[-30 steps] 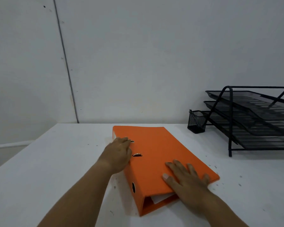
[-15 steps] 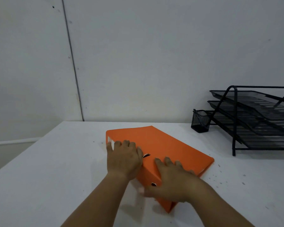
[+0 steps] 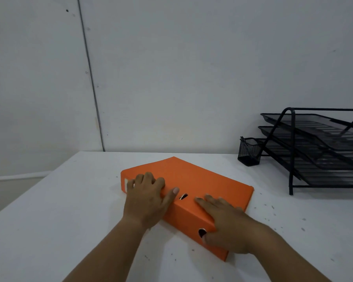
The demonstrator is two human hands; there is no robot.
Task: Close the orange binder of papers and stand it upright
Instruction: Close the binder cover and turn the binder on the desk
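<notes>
The orange binder [image 3: 202,180] lies closed and flat on the white table [image 3: 49,220], turned so its spine faces me. My left hand [image 3: 147,196] grips the spine's far left end, fingers curled over the top cover and thumb pointing right. My right hand [image 3: 226,222] holds the spine's near right end, fingers spread on the cover and thumb pressed beside the round finger hole. A small metal slot shows on the cover between my hands. The papers inside are hidden.
A black mesh three-tier letter tray [image 3: 318,151] stands at the back right against the wall, with a small black mesh cup [image 3: 249,151] at its left. The table's left edge runs diagonally. Small dark specks dot the table on the right.
The binder has rotated counter-clockwise on the table, its spine now facing me more squarely. My right hand slid from the open edge onto the spine end; my left hand stayed on the spine.
</notes>
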